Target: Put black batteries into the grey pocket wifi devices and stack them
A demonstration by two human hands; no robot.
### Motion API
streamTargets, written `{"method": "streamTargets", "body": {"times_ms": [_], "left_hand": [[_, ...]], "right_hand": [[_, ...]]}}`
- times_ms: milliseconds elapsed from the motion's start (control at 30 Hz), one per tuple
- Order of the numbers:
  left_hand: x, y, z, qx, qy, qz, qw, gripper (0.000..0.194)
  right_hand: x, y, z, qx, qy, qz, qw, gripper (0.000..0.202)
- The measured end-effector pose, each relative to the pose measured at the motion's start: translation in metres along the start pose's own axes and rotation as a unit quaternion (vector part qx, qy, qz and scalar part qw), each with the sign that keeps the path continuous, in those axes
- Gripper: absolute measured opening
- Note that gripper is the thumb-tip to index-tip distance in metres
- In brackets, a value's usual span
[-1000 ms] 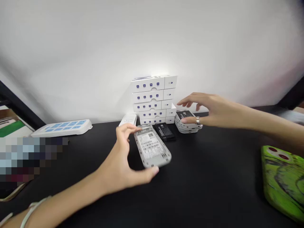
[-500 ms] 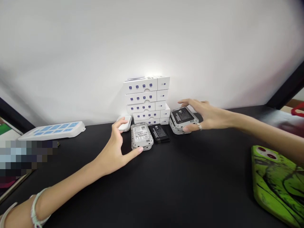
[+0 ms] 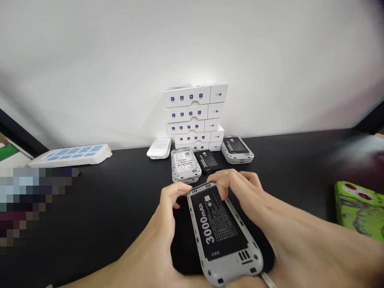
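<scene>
Close in front of me is an open-backed grey handheld device [image 3: 231, 266], tilted, with a black battery [image 3: 220, 224] marked 3000mAh lying in its recess. My left hand [image 3: 165, 228] grips it from the left, a fingertip on the upper left corner. My right hand [image 3: 249, 196] holds it from the right, fingers at the top edge and one fingertip bent onto the battery's upper right. Parts of both hands are hidden beneath the device. Beyond it lie stacked devices with a printed label [image 3: 186, 164], loose black batteries [image 3: 210, 160] and stacked devices with a battery fitted [image 3: 237, 148].
Several white boxes [image 3: 187, 96] are stacked against the wall. White covers [image 3: 159, 148] lie to their left. A white power strip [image 3: 75, 156] is at the far left of the black table [image 3: 129, 192]. A green phone case [image 3: 357, 208] lies at the right.
My right hand has come from the right-hand stack toward me, and a device with a battery is now held close. My left hand has left the labelled stack and joined on that device.
</scene>
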State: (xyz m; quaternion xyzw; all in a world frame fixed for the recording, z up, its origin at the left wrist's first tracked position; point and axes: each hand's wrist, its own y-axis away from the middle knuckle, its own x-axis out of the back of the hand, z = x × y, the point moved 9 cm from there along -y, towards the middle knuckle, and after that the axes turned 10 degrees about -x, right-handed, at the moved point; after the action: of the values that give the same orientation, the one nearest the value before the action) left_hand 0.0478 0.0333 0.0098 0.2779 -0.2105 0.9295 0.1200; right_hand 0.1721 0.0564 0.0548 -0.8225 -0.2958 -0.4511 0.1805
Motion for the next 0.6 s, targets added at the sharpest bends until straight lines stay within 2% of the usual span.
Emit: {"method": "streamTargets", "body": {"times_ms": [67,167,367,500,600], "left_hand": [[-0.002,0.002,-0.007,0.043,-0.006,-0.013,0.999,0.103],[-0.004,0.004,-0.010,0.070,-0.002,-0.034,0.997,0.107],[-0.008,0.005,-0.016,0.070,-0.039,-0.093,0.992,0.112],[-0.010,0.007,-0.019,0.069,-0.054,-0.099,0.991,0.110],[-0.011,0.007,-0.015,0.054,-0.053,-0.094,0.993,0.111]], "right_hand": [[-0.010,-0.001,0.007,-0.030,-0.002,-0.029,0.999,0.054],[-0.016,-0.002,0.012,-0.051,0.009,-0.055,0.997,0.061],[-0.025,0.004,0.013,-0.043,0.043,-0.076,0.995,0.070],[-0.025,0.001,0.018,-0.050,0.041,-0.067,0.996,0.078],[-0.024,-0.008,0.023,-0.066,0.014,-0.065,0.996,0.083]]}}
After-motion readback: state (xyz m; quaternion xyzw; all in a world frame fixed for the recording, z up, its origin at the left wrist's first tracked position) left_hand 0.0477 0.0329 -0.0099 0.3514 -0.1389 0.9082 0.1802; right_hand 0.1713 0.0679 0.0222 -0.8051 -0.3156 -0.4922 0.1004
